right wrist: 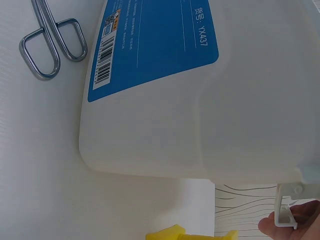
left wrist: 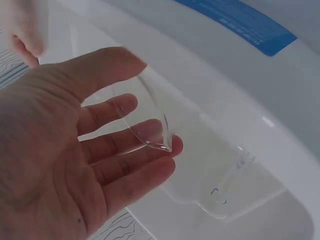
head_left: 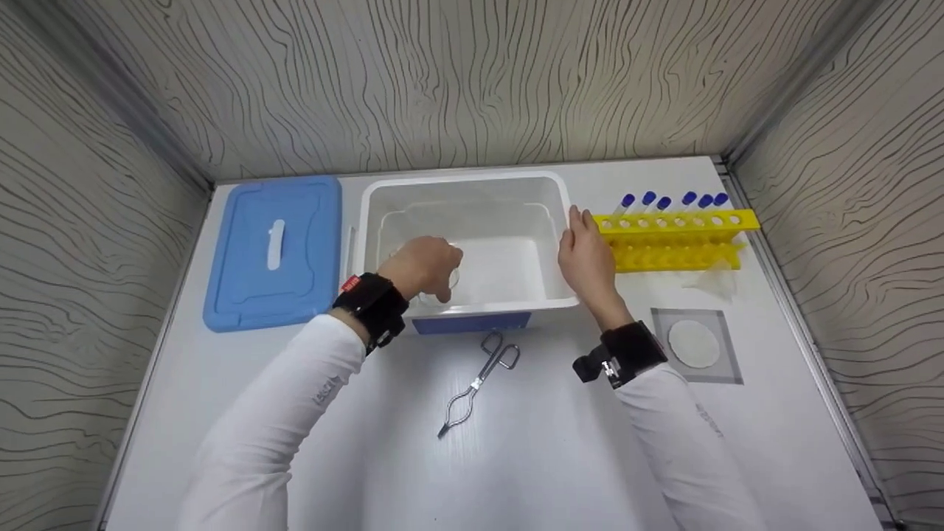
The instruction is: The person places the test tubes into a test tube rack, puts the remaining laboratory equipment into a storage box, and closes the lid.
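L hand (head_left: 424, 267) fingers (left wrist: 120, 107) curled round a clear watch glass (left wrist: 145, 117) inside the white tub (head_left: 472, 184), R hand (head_left: 586, 254) flat w/ straight fingers on tub's side; glass looks thin, slick, brittle — hold by rim.

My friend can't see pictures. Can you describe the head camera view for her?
A left hand holds a clear dish inside a white tub, while the right hand rests on its side. Nearby lie a blue lid, tongs and a yellow tube rack.
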A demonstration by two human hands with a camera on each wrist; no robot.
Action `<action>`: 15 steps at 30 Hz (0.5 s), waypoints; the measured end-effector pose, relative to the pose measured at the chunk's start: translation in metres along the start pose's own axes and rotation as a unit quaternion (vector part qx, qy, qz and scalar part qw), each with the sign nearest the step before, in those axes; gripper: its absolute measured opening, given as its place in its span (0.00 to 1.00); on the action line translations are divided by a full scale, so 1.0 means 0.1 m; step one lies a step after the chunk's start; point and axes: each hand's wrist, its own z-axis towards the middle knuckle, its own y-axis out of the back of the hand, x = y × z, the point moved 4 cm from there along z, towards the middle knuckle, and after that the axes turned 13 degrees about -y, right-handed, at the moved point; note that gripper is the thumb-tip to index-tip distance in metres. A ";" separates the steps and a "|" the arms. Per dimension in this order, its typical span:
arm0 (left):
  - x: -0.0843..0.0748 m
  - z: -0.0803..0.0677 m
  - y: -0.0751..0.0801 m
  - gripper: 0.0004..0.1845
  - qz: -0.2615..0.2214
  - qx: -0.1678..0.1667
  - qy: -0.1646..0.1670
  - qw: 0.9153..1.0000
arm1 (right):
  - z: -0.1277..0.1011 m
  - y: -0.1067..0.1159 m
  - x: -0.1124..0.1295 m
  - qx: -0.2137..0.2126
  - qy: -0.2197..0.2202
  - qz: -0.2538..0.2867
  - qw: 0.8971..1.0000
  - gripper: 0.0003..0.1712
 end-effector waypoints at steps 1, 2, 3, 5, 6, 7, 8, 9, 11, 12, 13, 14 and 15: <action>-0.01 0.01 -0.02 0.23 0.005 0.005 0.000 1.000 | 0.00 0.00 0.00 0.000 0.000 0.002 1.000 0.30; -0.02 0.02 -0.04 0.22 0.012 0.010 -0.001 1.000 | 0.00 0.00 0.00 0.000 -0.001 0.004 1.000 0.30; -0.02 0.02 -0.05 0.21 0.013 0.012 -0.001 1.000 | 0.00 0.00 0.00 0.000 -0.001 0.005 1.000 0.30; -0.04 0.04 -0.08 0.17 0.017 0.014 -0.004 1.000 | -0.01 0.00 -0.01 -0.001 -0.003 0.006 1.000 0.30; -0.05 0.04 -0.09 0.15 0.016 0.014 -0.006 1.000 | -0.01 -0.01 -0.01 -0.002 -0.005 0.005 1.000 0.30; -0.05 0.04 -0.10 0.13 0.018 0.015 -0.007 1.000 | -0.01 -0.01 -0.02 -0.003 -0.006 0.004 1.000 0.30; -0.05 0.05 -0.11 0.11 0.021 0.016 -0.008 1.000 | -0.01 -0.02 -0.02 -0.002 -0.007 0.003 1.000 0.30; -0.05 0.05 -0.12 0.10 0.025 0.018 -0.008 0.999 | -0.01 -0.02 -0.02 0.000 -0.007 0.002 1.000 0.30; -0.06 0.07 -0.14 0.07 0.031 0.023 -0.009 0.999 | -0.01 -0.03 -0.01 0.003 -0.006 0.002 1.000 0.30; -0.06 0.08 -0.15 0.06 0.032 0.023 -0.010 0.999 | -0.01 -0.03 -0.01 0.004 -0.006 0.001 1.000 0.30; -0.06 0.09 -0.15 0.05 0.033 0.023 -0.011 0.999 | -0.01 -0.02 -0.01 0.004 -0.005 0.001 1.000 0.30; -0.07 0.10 -0.15 0.05 0.034 0.021 -0.014 0.999 | -0.01 -0.01 -0.01 0.003 -0.004 0.001 1.000 0.30; -0.08 0.12 -0.15 0.05 0.034 0.019 -0.019 0.999 | 0.00 0.00 -0.01 0.000 -0.005 0.002 1.000 0.30</action>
